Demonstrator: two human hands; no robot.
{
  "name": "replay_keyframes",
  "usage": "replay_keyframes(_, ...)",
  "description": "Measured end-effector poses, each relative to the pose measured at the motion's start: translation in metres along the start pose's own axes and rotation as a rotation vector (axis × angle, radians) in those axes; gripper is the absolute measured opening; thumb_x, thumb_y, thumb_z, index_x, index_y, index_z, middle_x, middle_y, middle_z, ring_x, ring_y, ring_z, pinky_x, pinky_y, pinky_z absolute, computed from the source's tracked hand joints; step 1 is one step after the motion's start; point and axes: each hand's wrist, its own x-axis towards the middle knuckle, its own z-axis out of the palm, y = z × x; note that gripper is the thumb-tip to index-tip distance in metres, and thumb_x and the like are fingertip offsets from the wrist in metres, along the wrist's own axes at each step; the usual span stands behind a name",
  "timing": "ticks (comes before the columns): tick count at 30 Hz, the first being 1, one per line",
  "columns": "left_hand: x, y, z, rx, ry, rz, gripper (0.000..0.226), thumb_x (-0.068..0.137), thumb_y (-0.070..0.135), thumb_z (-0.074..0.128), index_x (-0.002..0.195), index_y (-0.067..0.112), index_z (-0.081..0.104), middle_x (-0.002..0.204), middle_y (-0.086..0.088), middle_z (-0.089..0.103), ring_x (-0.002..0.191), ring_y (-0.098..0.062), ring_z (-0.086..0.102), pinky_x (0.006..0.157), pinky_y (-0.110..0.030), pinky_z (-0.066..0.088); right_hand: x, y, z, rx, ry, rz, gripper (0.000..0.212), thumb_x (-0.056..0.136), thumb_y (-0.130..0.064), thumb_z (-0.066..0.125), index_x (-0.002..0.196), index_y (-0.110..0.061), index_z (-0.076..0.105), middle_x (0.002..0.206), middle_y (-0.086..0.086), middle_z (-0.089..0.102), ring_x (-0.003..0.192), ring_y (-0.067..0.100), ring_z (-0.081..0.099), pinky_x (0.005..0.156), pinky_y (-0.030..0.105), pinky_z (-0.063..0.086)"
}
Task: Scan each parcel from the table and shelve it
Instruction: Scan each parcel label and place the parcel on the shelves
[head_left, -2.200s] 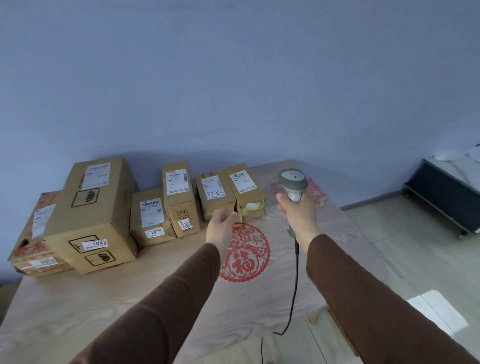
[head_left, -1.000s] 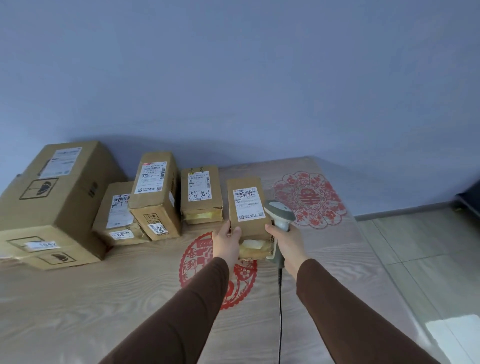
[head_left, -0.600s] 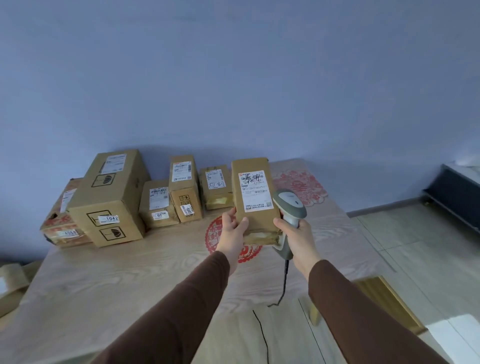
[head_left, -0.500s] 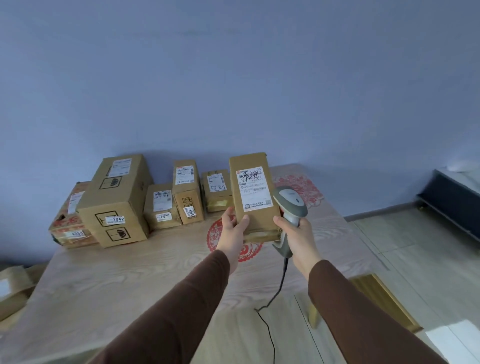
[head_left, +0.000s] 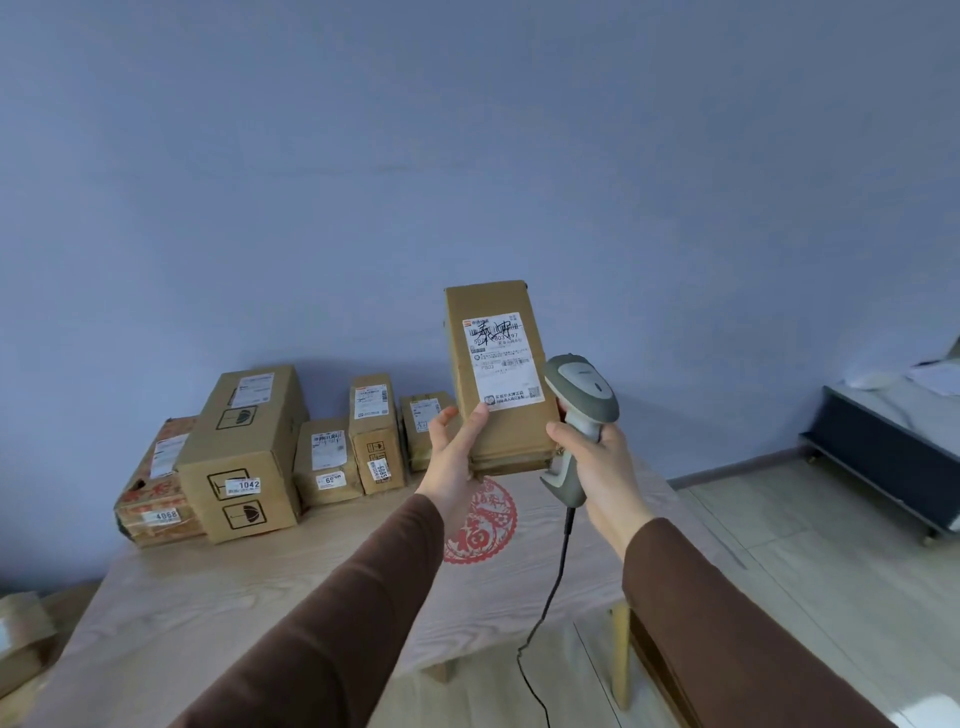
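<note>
One parcel (head_left: 498, 374) is being pinched by L hand (head_left: 451, 457); R hand (head_left: 597, 462) is gripping scanner (head_left: 579, 415) beside, not facing label: misread likely.

Table: pale wood-grain table (head_left: 218, 613), set against the wall.
Boxes: five cardboard parcels (head_left: 244, 457) are lined along the far edge.
Decoration: a red paper-cut (head_left: 483, 525) is laid flat near the middle.

Both arms wear long brown sleeves. The left sleeve (head_left: 332, 613) and the right sleeve (head_left: 727, 634) look soft and plain, with no marks on them. Each one stops at the wrist. The left hand (head_left: 452, 457) and right hand (head_left: 597, 467) are bare.
</note>
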Motion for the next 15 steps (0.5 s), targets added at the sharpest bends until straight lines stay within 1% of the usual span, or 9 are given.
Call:
replay_keyframes(2, -0.001, 0.006, 0.005, 0.032, -0.035, -0.003, 0.101, 0.076, 0.058, 0.083, 0.157, 0.046, 0.023, 0.139, -0.001, 0.058, 0.127, -0.025, 0.059, 0.117, -0.056, 0.04, 0.0, -0.008, -0.002, -0.014, 0.02, 0.007, 0.019, 0.085, -0.016, 0.08, 0.1, -0.028, 0.078, 0.102, 0.007, 0.079, 0.098, 0.024, 0.075, 0.062, 0.027, 0.059)
replay_keyframes(3, -0.002, 0.008, 0.006, 0.042, -0.048, 0.008, 0.105, 0.075, 0.059, 0.084, 0.159, 0.047, 0.022, 0.141, 0.001, 0.059, 0.129, -0.024, 0.059, 0.119, -0.057, 0.037, 0.001, -0.011, -0.001, -0.027, 0.023, 0.007, 0.017, 0.085, -0.017, 0.081, 0.099, -0.027, 0.076, 0.103, 0.01, 0.077, 0.099, 0.026, 0.074, 0.061, 0.026, 0.059)
replay_keyframes(4, -0.002, 0.01, 0.007, 0.048, -0.049, 0.026, 0.106, 0.074, 0.059, 0.083, 0.16, 0.047, 0.022, 0.142, 0.003, 0.06, 0.13, -0.023, 0.059, 0.12, -0.058, 0.036, 0.001, -0.015, 0.001, -0.055, 0.021, -0.001, 0.016, 0.085, -0.018, 0.081, 0.098, -0.027, 0.076, 0.103, 0.009, 0.077, 0.099, 0.026, 0.073, 0.06, 0.026, 0.058)
replay_keyframes(7, -0.004, 0.017, 0.003, 0.088, 0.001, 0.1, 0.106, 0.074, 0.059, 0.083, 0.16, 0.05, 0.022, 0.149, 0.005, 0.057, 0.135, -0.022, 0.056, 0.121, -0.057, 0.035, 0.001, -0.029, 0.01, -0.177, 0.013, -0.089, 0.012, 0.089, -0.03, 0.08, 0.101, -0.03, 0.075, 0.092, -0.011, 0.078, 0.089, 0.006, 0.073, 0.069, 0.021, 0.052)
replay_keyframes(8, -0.004, 0.019, 0.0, 0.11, 0.024, 0.128, 0.107, 0.073, 0.061, 0.083, 0.159, 0.052, 0.021, 0.154, 0.006, 0.053, 0.138, -0.023, 0.053, 0.121, -0.056, 0.034, -0.001, -0.036, 0.012, -0.192, 0.004, -0.113, 0.013, 0.09, -0.034, 0.079, 0.101, -0.03, 0.075, 0.088, -0.013, 0.077, 0.083, 0.004, 0.072, 0.071, 0.023, 0.052)
replay_keyframes(9, -0.005, 0.022, -0.002, 0.132, 0.045, 0.151, 0.109, 0.071, 0.065, 0.083, 0.159, 0.054, 0.019, 0.158, 0.006, 0.047, 0.142, -0.023, 0.049, 0.122, -0.056, 0.032, -0.002, -0.044, 0.014, -0.195, -0.017, -0.126, 0.015, 0.09, -0.039, 0.078, 0.101, -0.029, 0.075, 0.082, -0.013, 0.075, 0.077, 0.005, 0.07, 0.07, 0.026, 0.053)
replay_keyframes(11, -0.006, 0.027, -0.005, 0.16, 0.088, 0.196, 0.112, 0.068, 0.071, 0.082, 0.158, 0.057, 0.017, 0.162, 0.008, 0.042, 0.145, -0.023, 0.045, 0.124, -0.056, 0.029, -0.008, -0.064, 0.016, -0.204, -0.123, -0.146, 0.022, 0.088, -0.048, 0.075, 0.096, -0.027, 0.073, 0.072, -0.007, 0.069, 0.066, 0.01, 0.065, 0.064, 0.029, 0.054)
replay_keyframes(13, -0.007, 0.03, -0.003, 0.163, 0.121, 0.244, 0.111, 0.068, 0.071, 0.082, 0.158, 0.058, 0.017, 0.161, 0.01, 0.044, 0.145, -0.021, 0.046, 0.125, -0.056, 0.027, -0.014, -0.083, 0.019, -0.222, -0.24, -0.168, 0.033, 0.086, -0.056, 0.073, 0.092, -0.023, 0.069, 0.068, -0.003, 0.065, 0.059, 0.013, 0.062, 0.058, 0.028, 0.053)
replay_keyframes(15, -0.008, 0.032, 0.005, 0.165, 0.137, 0.29, 0.111, 0.068, 0.071, 0.082, 0.157, 0.058, 0.018, 0.161, 0.008, 0.045, 0.144, -0.022, 0.047, 0.124, -0.056, 0.029, -0.019, -0.1, 0.021, -0.231, -0.301, -0.192, 0.04, 0.084, -0.06, 0.07, 0.092, -0.021, 0.067, 0.068, -0.001, 0.065, 0.057, 0.014, 0.061, 0.055, 0.028, 0.052)
